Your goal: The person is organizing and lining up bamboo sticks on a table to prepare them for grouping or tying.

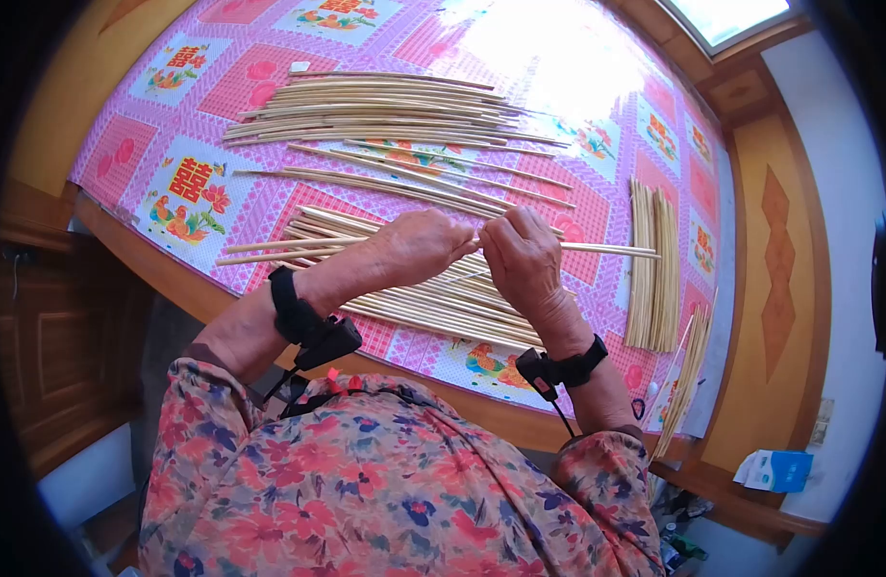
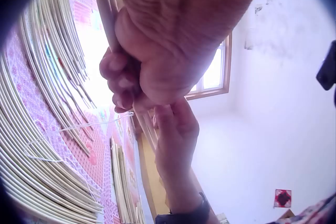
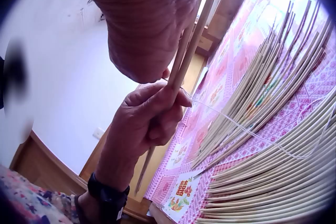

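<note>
Both hands meet above the table in the head view. The left hand (image 1: 419,248) grips a couple of long thin sticks (image 1: 606,249), its fingers curled round them in the right wrist view. Close against it, the right hand (image 1: 522,262) has bent fingers and holds the same sticks; its fingertips are partly hidden. A thin white string (image 3: 247,129) runs from the fingers down to a row of sticks (image 3: 262,192) lying side by side. In the left wrist view the string (image 2: 79,126) loops over that row.
A pile of loose sticks (image 1: 385,108) lies at the far side of the patterned pink tablecloth (image 1: 125,154), with a few scattered sticks nearer. Two bundles (image 1: 654,269) lie at the right, and thinner sticks (image 1: 688,385) cross the table's right front edge.
</note>
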The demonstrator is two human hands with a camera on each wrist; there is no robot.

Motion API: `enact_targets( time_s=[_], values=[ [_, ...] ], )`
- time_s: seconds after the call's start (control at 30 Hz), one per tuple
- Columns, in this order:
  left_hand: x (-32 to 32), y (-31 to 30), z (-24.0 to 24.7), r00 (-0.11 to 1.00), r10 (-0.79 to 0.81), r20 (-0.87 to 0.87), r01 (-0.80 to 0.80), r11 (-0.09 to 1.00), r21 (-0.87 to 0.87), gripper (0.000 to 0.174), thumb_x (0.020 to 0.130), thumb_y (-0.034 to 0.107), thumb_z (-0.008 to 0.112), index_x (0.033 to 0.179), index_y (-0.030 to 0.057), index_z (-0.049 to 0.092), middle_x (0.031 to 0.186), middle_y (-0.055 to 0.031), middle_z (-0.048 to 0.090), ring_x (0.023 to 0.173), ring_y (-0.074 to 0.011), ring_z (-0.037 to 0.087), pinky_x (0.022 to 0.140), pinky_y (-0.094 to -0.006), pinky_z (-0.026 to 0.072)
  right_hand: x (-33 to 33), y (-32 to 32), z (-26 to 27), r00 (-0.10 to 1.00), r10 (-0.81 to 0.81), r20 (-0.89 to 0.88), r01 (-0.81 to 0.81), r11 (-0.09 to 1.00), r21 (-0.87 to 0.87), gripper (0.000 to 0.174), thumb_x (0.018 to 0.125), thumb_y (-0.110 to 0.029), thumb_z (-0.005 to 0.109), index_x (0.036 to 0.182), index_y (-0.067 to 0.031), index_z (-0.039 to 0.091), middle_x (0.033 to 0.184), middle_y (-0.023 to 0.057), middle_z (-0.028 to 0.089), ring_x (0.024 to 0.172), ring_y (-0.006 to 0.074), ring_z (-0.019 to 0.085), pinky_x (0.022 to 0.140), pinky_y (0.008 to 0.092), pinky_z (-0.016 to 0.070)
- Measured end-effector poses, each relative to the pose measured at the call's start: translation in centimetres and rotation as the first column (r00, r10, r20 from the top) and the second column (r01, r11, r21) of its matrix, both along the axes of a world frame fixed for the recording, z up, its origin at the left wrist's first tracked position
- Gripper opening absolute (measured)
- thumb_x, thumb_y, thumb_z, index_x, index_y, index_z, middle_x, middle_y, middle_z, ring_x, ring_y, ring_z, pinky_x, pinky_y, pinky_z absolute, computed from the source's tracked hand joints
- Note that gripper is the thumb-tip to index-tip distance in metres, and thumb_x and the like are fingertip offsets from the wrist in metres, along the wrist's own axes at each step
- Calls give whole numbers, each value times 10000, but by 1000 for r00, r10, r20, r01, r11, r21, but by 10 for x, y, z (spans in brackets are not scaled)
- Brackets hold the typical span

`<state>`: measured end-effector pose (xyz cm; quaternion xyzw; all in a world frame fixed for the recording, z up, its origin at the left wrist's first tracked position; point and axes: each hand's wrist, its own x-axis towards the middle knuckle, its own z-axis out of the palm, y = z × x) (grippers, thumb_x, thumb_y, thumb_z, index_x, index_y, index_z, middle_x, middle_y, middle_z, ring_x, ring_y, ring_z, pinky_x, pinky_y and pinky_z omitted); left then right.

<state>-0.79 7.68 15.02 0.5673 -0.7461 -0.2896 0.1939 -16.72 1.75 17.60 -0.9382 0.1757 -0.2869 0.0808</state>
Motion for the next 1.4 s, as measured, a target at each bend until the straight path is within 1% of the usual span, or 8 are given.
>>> enact_targets(
  time_s=[0.37, 0.53, 0.63, 0.87, 0.93, 0.97, 1.07, 1.4],
  values=[
    [-15, 10, -34, 991, -122, -54, 126, 989, 73, 286, 869, 272, 459, 763, 15, 523, 657, -198, 552, 623, -346, 557, 602, -456, 432, 6, -39, 45, 851, -117, 512, 10, 978, 207, 34, 807, 6, 526, 795, -9, 555, 692, 67, 536, 618, 167, 509, 575, 289, 437],
    [8, -18, -30, 995, -89, 45, 89, 996, -8, 283, 879, 290, 449, 785, 34, 524, 649, -166, 558, 653, -353, 566, 581, -460, 433, 17, -30, 55, 622, -654, 431, -518, 69, 853, 162, 911, -137, 439, 865, -17, 537, 681, 49, 544, 494, 135, 505, 568, 294, 498],
    [13, -25, -35, 990, -84, 110, 77, 995, 62, 280, 869, 279, 449, 829, 23, 555, 700, -187, 581, 670, -363, 576, 603, -465, 450, -4, -65, 58, 816, -296, 496, -516, 13, 857, 172, 906, -158, 456, 853, -16, 537, 639, 39, 520, 459, 99, 457, 492, 257, 468],
    [22, -44, -58, 967, -163, 195, 147, 985, 93, 252, 876, 269, 438, 802, 44, 524, 677, -172, 551, 668, -360, 555, 617, -460, 435, -105, -218, 166, 310, -520, 796, -99, 815, 571, 113, 862, -76, 470, 806, -18, 549, 554, -42, 305, 439, 43, 243, 376, 208, 217],
    [20, -50, -58, 983, -129, 132, 119, 989, 83, 263, 872, 275, 442, 800, 37, 529, 686, -176, 556, 681, -359, 559, 630, -457, 436, -77, -201, 141, 369, -641, 673, 118, 750, 650, 126, 871, -85, 465, 839, -18, 567, 564, -47, 331, 452, 35, 241, 379, 213, 224],
    [19, -55, -55, 983, -133, 128, 124, 989, 79, 263, 872, 275, 442, 800, 37, 529, 686, -176, 556, 681, -359, 559, 630, -457, 436, -74, -194, 97, 791, -439, 426, 408, 897, 167, 139, 874, -114, 481, 892, -33, 592, 585, -69, 370, 473, 15, 267, 391, 194, 230],
    [16, -64, -50, 982, -161, 95, 153, 984, 89, 270, 872, 270, 446, 802, 27, 538, 683, -175, 561, 687, -350, 566, 637, -453, 433, -31, -136, 14, 939, -343, -30, 148, 326, 934, 101, 814, -155, 599, 898, -120, 642, 587, -104, 409, 489, -4, 327, 413, 172, 254],
    [13, -72, -34, 968, -202, 151, 185, 976, 114, 257, 841, 274, 483, 797, 37, 573, 690, -165, 588, 691, -343, 584, 613, -444, 445, -8, -104, -66, 947, 243, -209, 139, 276, 951, 173, 799, -145, 636, 929, -31, 638, 641, -48, 520, 610, 26, 432, 523, 214, 373]
  ],
)
